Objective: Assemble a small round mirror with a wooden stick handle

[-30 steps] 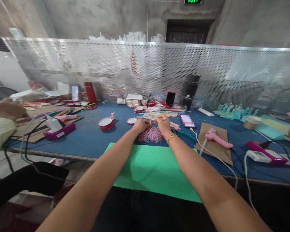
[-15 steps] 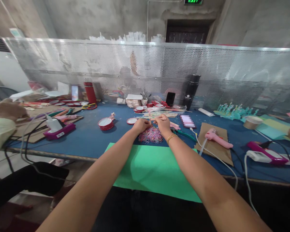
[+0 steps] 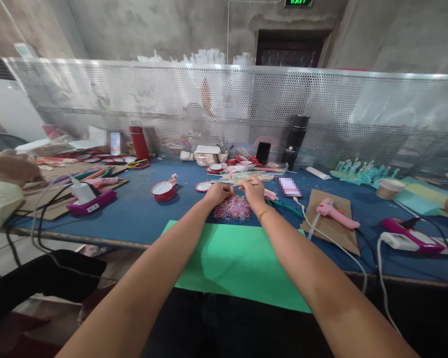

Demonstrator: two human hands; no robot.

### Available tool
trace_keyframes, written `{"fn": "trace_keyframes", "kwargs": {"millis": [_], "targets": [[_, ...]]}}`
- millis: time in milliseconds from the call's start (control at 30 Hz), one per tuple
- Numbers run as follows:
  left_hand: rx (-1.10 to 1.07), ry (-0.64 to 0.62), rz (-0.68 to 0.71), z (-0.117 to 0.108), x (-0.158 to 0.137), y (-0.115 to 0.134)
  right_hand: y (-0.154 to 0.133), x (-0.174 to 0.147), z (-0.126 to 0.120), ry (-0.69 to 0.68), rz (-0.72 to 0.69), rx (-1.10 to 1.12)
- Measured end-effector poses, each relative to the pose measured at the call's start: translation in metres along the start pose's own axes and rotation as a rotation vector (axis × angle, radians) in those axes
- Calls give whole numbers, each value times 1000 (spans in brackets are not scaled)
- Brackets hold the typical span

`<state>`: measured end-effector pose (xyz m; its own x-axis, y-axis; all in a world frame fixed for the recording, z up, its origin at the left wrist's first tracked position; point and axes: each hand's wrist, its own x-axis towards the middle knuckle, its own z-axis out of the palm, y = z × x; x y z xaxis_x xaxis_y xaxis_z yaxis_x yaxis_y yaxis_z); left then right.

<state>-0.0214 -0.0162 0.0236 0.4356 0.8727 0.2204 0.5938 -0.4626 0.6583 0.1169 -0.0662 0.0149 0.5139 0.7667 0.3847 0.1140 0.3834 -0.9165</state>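
My left hand [image 3: 220, 193] is closed, its fingertips at the lower end of a thin pale-pink stick [image 3: 231, 181] that stands upright. My right hand [image 3: 252, 190], a gold bracelet on its wrist, is curled just right of the stick with fingers pinched together; anything between them is too small to make out. Under both hands lies a tangled heap of multicoloured rubber bands [image 3: 233, 209]. A green sheet [image 3: 242, 263] spreads below my forearms, over the table's front edge.
On the blue table [image 3: 134, 199] are a red tape roll [image 3: 163, 191], a pink glue gun [image 3: 338, 214] on cardboard [image 3: 343, 238], a phone [image 3: 289, 187], a black bottle [image 3: 296, 141] and purple power strips [image 3: 91, 203]. Cables trail at right. A co-worker's hand [image 3: 15, 166] is at left.
My right fingertips have shifted slightly right, away from the stick. My left hand stays in place. The co-worker's hand at left has moved a little.
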Motion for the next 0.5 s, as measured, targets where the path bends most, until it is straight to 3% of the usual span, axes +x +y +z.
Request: {"fn": "trace_keyframes", "kwargs": {"millis": [267, 500], "targets": [[4, 9, -5, 0, 0, 0, 1, 1, 2, -44, -4, 28], [-10, -9, -6, 0, -1, 1, -1, 0, -1, 15, -5, 13]]}}
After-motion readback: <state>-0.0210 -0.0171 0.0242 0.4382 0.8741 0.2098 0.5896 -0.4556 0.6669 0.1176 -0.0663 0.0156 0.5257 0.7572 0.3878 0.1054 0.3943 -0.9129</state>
